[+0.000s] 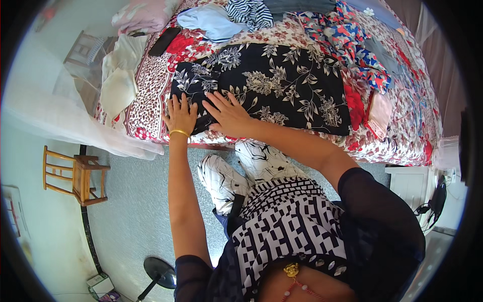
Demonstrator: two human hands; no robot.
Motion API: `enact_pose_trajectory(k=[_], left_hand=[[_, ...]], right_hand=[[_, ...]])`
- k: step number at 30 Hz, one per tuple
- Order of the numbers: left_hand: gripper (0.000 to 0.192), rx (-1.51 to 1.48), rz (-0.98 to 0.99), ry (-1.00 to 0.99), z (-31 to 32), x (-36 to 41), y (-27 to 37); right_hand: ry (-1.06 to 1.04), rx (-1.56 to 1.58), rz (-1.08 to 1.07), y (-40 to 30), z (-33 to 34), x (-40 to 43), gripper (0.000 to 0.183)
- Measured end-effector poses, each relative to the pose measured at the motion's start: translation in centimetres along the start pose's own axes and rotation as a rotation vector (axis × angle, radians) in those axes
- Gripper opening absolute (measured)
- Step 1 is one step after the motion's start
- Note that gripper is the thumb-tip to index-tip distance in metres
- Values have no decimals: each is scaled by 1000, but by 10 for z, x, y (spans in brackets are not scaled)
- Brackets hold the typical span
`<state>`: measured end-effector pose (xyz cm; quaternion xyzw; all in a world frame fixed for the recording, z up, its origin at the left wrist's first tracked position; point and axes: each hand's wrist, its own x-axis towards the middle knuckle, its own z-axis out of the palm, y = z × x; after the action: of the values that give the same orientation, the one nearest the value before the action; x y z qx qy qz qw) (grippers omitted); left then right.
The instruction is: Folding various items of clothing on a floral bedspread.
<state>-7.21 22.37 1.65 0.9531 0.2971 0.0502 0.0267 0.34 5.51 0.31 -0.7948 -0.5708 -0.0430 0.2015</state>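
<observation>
A black garment with cream flowers and leaves (286,87) lies spread flat on a bed, its left end folded over into a narrower layer. My left hand (182,116) rests palm down on the lower left edge of that folded part, fingers apart. Just to its right, my right hand (231,116) lies flat on the same cloth, fingers spread, near the edge of the fold. Neither hand grips the fabric. What lies beneath the fold is hidden.
Around it on the floral bedspread (151,90) lie a cream garment (120,81), a black phone-like object (165,41), a light blue garment (211,22), a striped cloth (251,14), camouflage-patterned clothing (345,41) and a pink cloth (379,113). A wooden chair (81,175) stands left.
</observation>
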Motion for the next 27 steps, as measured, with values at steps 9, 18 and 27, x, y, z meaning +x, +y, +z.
enact_pose_trajectory(k=[9, 18, 27], left_hand=[[55, 98, 44, 108, 27, -7, -23], [45, -480, 644, 512, -21, -67, 110], [52, -580, 1147, 99, 4, -115, 280]], right_hand=[[4, 137, -41, 0, 2, -7, 74], [407, 95, 439, 83, -100, -155, 51], [415, -86, 1094, 136, -149, -304, 32]])
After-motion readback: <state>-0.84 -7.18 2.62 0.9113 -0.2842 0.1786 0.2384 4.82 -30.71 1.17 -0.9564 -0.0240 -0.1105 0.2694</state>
